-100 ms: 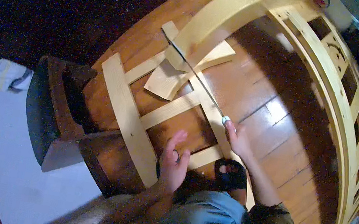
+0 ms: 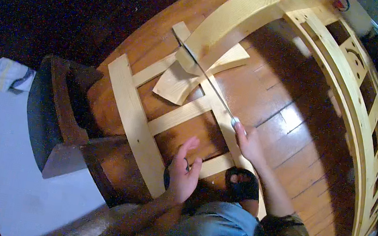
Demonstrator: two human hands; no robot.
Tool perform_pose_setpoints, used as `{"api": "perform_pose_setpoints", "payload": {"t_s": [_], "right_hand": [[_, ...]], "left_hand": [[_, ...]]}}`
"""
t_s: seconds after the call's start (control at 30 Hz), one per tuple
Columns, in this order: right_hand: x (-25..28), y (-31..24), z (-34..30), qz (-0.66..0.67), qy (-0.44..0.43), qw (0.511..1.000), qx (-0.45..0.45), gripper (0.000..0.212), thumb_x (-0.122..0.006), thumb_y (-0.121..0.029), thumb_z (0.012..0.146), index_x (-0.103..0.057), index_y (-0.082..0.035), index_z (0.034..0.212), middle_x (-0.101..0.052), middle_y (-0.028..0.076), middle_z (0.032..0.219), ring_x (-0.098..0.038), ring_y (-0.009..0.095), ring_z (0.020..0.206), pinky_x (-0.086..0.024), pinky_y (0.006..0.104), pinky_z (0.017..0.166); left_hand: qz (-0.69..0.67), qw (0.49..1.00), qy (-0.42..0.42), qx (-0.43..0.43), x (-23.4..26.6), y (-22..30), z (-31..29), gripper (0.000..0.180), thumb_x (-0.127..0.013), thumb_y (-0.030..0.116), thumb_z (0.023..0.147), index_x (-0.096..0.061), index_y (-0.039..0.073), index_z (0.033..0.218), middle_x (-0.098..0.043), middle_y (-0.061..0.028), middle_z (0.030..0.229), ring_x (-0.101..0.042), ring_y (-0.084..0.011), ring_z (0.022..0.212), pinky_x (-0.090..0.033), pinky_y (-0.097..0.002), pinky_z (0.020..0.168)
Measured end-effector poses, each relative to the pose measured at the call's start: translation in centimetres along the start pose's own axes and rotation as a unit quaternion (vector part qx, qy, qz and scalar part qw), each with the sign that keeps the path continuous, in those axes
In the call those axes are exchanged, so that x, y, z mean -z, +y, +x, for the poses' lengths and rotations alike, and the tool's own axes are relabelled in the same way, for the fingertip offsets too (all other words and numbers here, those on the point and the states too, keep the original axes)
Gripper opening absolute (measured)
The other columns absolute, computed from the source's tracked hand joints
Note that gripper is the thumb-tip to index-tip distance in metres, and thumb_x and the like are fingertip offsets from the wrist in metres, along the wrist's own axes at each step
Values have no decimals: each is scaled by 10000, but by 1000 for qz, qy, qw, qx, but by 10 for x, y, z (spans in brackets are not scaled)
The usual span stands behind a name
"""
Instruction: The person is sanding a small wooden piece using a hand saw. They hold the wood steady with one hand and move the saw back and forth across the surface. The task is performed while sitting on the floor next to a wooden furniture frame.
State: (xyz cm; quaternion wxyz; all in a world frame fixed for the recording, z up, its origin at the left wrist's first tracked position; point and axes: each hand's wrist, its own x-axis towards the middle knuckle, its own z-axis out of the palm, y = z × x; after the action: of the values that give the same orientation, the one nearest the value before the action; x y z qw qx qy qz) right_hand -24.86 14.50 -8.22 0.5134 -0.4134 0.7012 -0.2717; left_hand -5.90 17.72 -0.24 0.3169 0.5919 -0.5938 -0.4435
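My right hand (image 2: pixel 247 138) is closed around the pale handle of a long, thin saw (image 2: pixel 216 91), seen almost edge-on. Its blade lies across the lower end of a thick wooden beam (image 2: pixel 222 23), with a short block of the beam on the near side of the blade. My left hand (image 2: pixel 184 175) is held open above a ladder-like wooden frame (image 2: pixel 125 92), its fingers apart and nothing in them. A dark ring sits on one finger. Under the beam's end lies a curved wooden offcut (image 2: pixel 173 85), on the frame's crosspieces. The saw's teeth are too fine to make out.
My foot in a black sandal (image 2: pixel 242 184) rests beside the frame. A large wooden piece with cut-out panels (image 2: pixel 348 120) curves along the right. At left stands a dark brown piece of furniture (image 2: pixel 62 112), near a white surface (image 2: pixel 9 148) with a crumpled bag (image 2: pixel 4 73) on it.
My right hand and the saw have moved slightly up and left, along the blade's line. My left hand stays nearly where it was.
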Motion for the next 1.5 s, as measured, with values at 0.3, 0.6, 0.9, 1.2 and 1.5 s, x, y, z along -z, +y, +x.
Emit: {"api": "perform_pose_setpoints", "payload": {"t_s": [0.3,0.6,0.9,1.2,1.5], "right_hand": [[-5,-33,22,-63,82,992,79,558,-394,-445,879,-562,42,664,-502,149,507,-521,219,522,-428,363,541],[-6,-44,19,-111,64,990,49,562,-412,-473,856,-604,55,879,-585,285,721,-606,382,737,-458,425,648],[-11,-32,31,-45,87,990,99,469,-390,-369,904,-586,35,767,-526,77,571,-502,167,561,-416,333,540],[1,34,-51,81,89,987,110,478,-464,-499,808,-625,-80,972,-609,204,901,-588,340,813,-459,421,723],[-6,-3,-40,-38,135,983,122,732,-331,-605,809,-612,70,758,-597,265,771,-590,395,742,-462,470,672]], "left_hand": [[-56,998,9,-40,-5,3,16,475,-507,-58,762,-390,-2,1219,-486,-134,1154,-458,-219,1088,-326,-320,962],[-97,989,87,-65,-10,-15,33,447,-506,-40,755,-417,-1,1192,-506,-138,1120,-472,-230,1061,-350,-324,939],[-169,979,106,-44,11,-17,51,457,-506,-44,758,-406,-5,1203,-503,-131,1126,-467,-213,1067,-340,-319,951],[-150,987,-35,-54,-16,-37,32,487,-531,152,803,-377,-28,1228,-476,-159,1175,-463,-248,1076,-362,-353,940],[-102,965,-144,-196,-9,6,-17,401,-539,75,823,-419,-51,1184,-530,-160,1076,-530,-256,926,-430,-349,843]]}}
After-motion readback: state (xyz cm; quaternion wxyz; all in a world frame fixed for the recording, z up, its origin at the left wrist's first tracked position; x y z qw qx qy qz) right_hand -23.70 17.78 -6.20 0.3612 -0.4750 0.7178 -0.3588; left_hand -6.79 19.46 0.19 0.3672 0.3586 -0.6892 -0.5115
